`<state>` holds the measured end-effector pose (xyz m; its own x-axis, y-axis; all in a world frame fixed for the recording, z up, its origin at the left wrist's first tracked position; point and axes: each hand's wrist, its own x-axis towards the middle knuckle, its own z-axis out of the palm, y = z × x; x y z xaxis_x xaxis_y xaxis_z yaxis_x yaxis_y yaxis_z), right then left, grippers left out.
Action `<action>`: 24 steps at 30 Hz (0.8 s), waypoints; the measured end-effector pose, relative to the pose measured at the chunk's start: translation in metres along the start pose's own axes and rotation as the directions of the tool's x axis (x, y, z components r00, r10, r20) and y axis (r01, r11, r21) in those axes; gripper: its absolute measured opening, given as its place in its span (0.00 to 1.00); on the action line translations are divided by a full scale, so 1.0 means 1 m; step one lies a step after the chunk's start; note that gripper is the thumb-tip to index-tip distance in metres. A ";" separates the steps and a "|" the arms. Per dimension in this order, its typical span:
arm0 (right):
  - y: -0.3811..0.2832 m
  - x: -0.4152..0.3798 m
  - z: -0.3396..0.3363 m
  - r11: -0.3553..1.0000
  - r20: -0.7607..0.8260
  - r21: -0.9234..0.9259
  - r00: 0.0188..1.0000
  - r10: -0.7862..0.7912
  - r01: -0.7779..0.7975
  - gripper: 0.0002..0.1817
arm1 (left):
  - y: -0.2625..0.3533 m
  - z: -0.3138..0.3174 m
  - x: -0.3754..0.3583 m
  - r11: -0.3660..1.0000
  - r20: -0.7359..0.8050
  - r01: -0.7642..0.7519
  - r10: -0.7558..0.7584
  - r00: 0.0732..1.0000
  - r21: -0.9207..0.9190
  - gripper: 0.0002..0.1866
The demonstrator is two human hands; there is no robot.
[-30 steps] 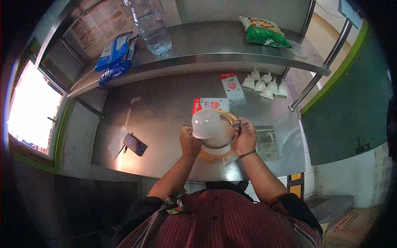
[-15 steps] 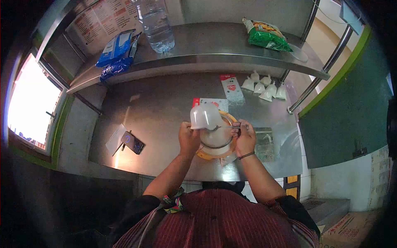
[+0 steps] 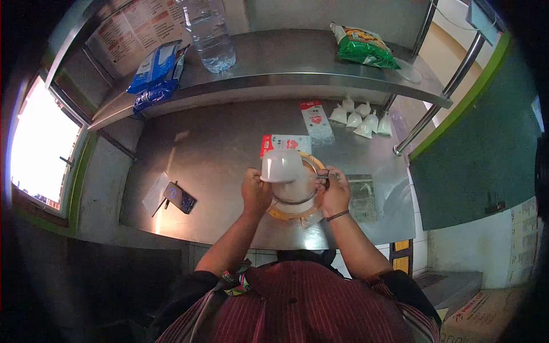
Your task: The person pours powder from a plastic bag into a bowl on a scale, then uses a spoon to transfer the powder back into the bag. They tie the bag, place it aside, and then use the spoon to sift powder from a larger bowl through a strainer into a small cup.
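Observation:
My left hand (image 3: 255,191) grips a white plastic bowl (image 3: 280,166), tipped on its side with its mouth facing right. Beneath it is a metal-rimmed round sieve (image 3: 294,202), over a yellow-orange-rimmed basin (image 3: 291,215). Pale, hazy material shows below the bowl's mouth, inside the ring. On the right, my right hand (image 3: 336,191) is closed round a thin metal handle (image 3: 322,176) that reaches the sieve's right edge; I cannot tell whether it belongs to the sieve or to a spoon. Just behind the bowl lies a red-and-white packet (image 3: 286,142).
Another red-and-white packet (image 3: 316,121) and several knotted bags of white powder (image 3: 366,124) lie farther back. A phone (image 3: 180,197) rests on the left, a clear flat packet (image 3: 363,197) on the right. The steel shelf (image 3: 274,66) above carries a water bottle (image 3: 213,48) and snack-like bags (image 3: 366,47).
My left hand has tipped the white bowl slightly further and lower. My right hand has moved a little left, and the metal piece that reached the bowl's mouth shows less now.

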<state>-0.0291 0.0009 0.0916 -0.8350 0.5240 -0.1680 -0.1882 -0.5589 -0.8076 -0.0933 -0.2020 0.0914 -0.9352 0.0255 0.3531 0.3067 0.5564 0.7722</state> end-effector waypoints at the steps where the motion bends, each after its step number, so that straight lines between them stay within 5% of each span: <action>1: 0.001 -0.001 -0.001 1.000 -0.005 0.000 1.000 -0.001 0.001 0.10 | 0.014 -0.009 0.006 1.000 0.005 0.000 0.000 1.000 -0.001 0.14; 3: 0.001 -0.004 -0.004 0.999 -0.001 0.041 1.000 0.010 -0.010 0.10 | 0.039 -0.023 0.022 0.965 0.141 0.238 -0.221 0.965 -0.113 0.15; 4: 0.004 -0.004 -0.008 0.999 -0.004 0.041 1.000 0.010 -0.009 0.10 | 0.031 -0.023 0.032 0.965 0.144 0.238 -0.221 0.965 -0.113 0.15; 6: 0.013 -0.005 -0.016 1.000 0.007 0.003 1.000 -0.009 0.009 0.12 | 0.015 -0.023 0.054 0.999 0.199 -0.044 0.040 0.979 0.017 0.16; 7: 0.014 -0.007 -0.017 1.000 0.002 0.005 1.000 -0.009 0.009 0.12 | 0.035 -0.028 0.063 0.999 0.204 -0.046 0.041 0.978 0.017 0.16; 9: 0.016 -0.012 -0.019 0.998 0.035 0.046 0.999 -0.035 0.033 0.12 | 0.075 -0.039 0.083 0.974 0.464 0.080 -0.171 0.869 0.210 0.18; 13: 0.019 -0.025 -0.019 0.997 0.039 0.013 0.997 -0.070 0.070 0.18 | 0.095 0.005 0.116 0.973 0.614 -0.078 -0.073 0.786 0.216 0.15; 15: 0.027 -0.027 -0.028 0.995 0.053 -0.017 0.994 -0.095 0.096 0.19 | 0.080 0.053 0.127 0.902 0.723 -0.354 0.072 0.687 0.248 0.16; 17: 0.032 -0.033 -0.030 0.991 0.032 -0.060 0.992 -0.120 0.121 0.20 | 0.118 0.069 0.121 0.866 0.780 -0.477 0.192 0.596 0.151 0.18; 21: 0.033 -0.045 -0.034 0.992 0.049 -0.064 0.993 -0.106 0.109 0.21 | 0.121 0.163 0.110 0.778 0.947 -0.627 0.177 0.266 0.031 0.15; 22: 0.034 -0.045 -0.037 0.991 0.050 -0.068 0.992 -0.114 0.117 0.21 | 0.107 0.203 0.101 0.619 0.970 -0.782 0.138 0.201 0.075 0.13; 23: 0.038 -0.046 -0.039 0.996 0.034 -0.042 0.996 -0.082 0.083 0.18 | 0.108 0.214 0.092 0.652 0.985 -0.758 0.123 0.121 0.012 0.14; 24: 0.041 -0.046 -0.040 0.999 0.019 -0.016 0.999 -0.049 0.049 0.15 | 0.107 0.229 0.083 0.649 0.984 -0.760 0.130 0.120 0.007 0.14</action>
<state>0.0227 -0.0204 0.0434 -0.8347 0.5380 -0.1177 -0.2204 -0.5222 -0.8238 -0.1788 0.0495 0.0825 -0.2460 0.8928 -0.3773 0.9091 0.3475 0.2295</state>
